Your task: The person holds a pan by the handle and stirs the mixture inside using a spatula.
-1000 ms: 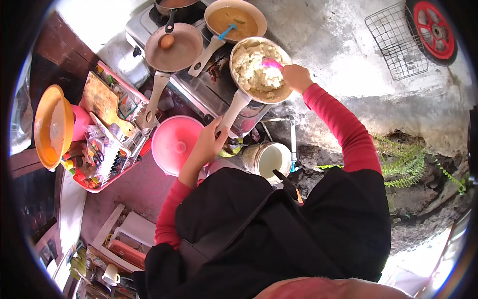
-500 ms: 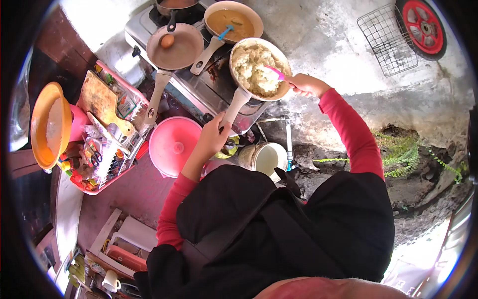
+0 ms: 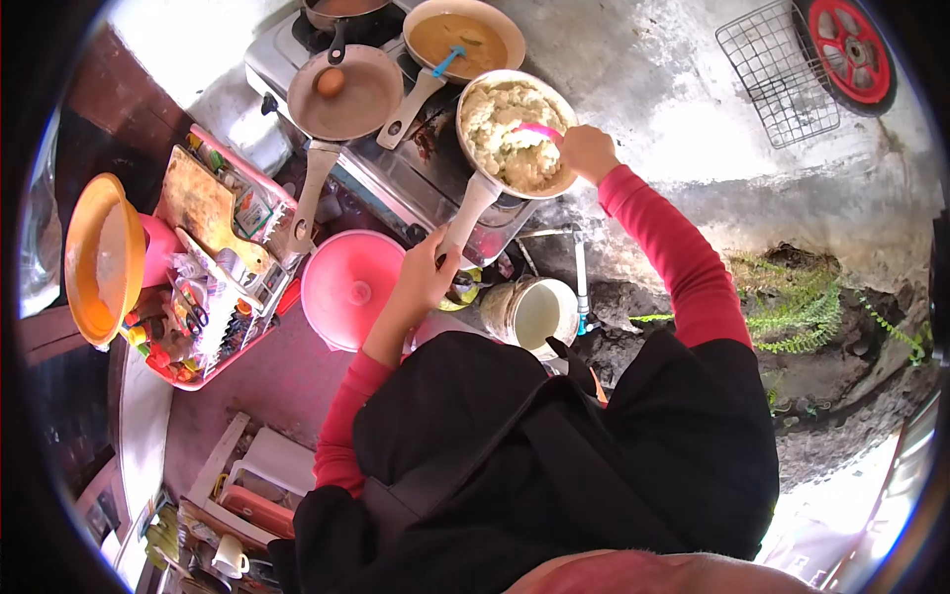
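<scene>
My left hand (image 3: pixel 427 275) is wrapped round the pale handle of a frying pan (image 3: pixel 474 206) at the stove's front. A lumpy, cream-coloured mash (image 3: pixel 505 119) fills that pan. Closed on a pink spatula (image 3: pixel 537 129), my right hand (image 3: pixel 590 153) is at the pan's right rim, and the spatula's head is in the mash. Beside it, a pan of orange-brown sauce (image 3: pixel 460 42) has a blue utensil (image 3: pixel 450 61) resting in it. Another pan (image 3: pixel 358 107) holds a single brown egg (image 3: pixel 331 82).
The stove (image 3: pixel 371 163) stands against a stained wall. Left are a pink lid-like basin (image 3: pixel 351 287), a dish rack with a cutting board (image 3: pixel 198 198), and an orange bowl (image 3: pixel 104 257). A bucket (image 3: pixel 534 315) stands below the stove. A wire rack (image 3: pixel 772 74) and red wheel (image 3: pixel 849 49) are top right.
My right hand has shifted left and turned, drawing the spatula further over the mash. My left hand keeps its grip on the pan handle. The view has moved slightly.
</scene>
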A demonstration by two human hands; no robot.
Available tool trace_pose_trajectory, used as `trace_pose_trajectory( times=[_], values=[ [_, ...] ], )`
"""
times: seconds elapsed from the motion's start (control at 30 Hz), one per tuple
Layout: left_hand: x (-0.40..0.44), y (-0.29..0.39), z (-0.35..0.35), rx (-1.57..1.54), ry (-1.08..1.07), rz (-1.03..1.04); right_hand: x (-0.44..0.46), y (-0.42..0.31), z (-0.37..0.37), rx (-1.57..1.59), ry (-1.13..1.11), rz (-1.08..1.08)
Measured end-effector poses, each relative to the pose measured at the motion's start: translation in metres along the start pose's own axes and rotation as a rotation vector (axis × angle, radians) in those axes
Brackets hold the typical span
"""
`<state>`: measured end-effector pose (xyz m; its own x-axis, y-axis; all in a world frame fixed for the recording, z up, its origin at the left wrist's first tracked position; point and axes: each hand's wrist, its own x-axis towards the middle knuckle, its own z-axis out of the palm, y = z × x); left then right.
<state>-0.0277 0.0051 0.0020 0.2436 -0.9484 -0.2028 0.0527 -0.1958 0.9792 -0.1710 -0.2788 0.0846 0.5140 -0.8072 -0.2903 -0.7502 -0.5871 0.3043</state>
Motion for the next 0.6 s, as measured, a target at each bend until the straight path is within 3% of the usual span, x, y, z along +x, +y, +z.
trace_pose_trajectory(
  times=[0.2, 0.27, 0.3, 0.37, 0.4, 0.47, 0.5, 0.57, 0.6],
  values=[
    [-0.002, 0.009, -0.002, 0.036, 0.008, -0.020, -0.007, 0.025, -0.018, 0.245, -0.039, -0.110],
    [-0.001, 0.010, -0.002, 0.056, 0.010, -0.028, -0.011, 0.019, -0.037, 0.398, -0.261, -0.156],
    [-0.001, 0.009, -0.003, 0.056, 0.012, -0.028, -0.007, 0.013, -0.037, 0.398, -0.261, -0.158],
    [0.001, 0.008, -0.003, 0.162, 0.016, -0.003, 0.005, -0.005, -0.034, 0.499, -0.551, -0.058],
    [0.000, 0.006, -0.002, 0.163, 0.012, -0.004, 0.015, -0.011, -0.025, 0.501, -0.552, -0.055],
    [0.001, 0.001, 0.000, 0.046, 0.015, -0.009, 0.040, -0.017, 0.003, 0.290, -0.323, -0.174],
    [0.002, -0.003, 0.000, 0.048, 0.014, -0.010, 0.048, -0.012, 0.008, 0.292, -0.323, -0.174],
    [0.002, -0.010, 0.003, 0.014, 0.078, 0.128, 0.053, 0.002, 0.016, 0.169, -0.012, -0.247],
    [0.000, -0.010, 0.004, 0.015, 0.072, 0.129, 0.047, 0.007, 0.012, 0.171, -0.013, -0.242]
  ],
)
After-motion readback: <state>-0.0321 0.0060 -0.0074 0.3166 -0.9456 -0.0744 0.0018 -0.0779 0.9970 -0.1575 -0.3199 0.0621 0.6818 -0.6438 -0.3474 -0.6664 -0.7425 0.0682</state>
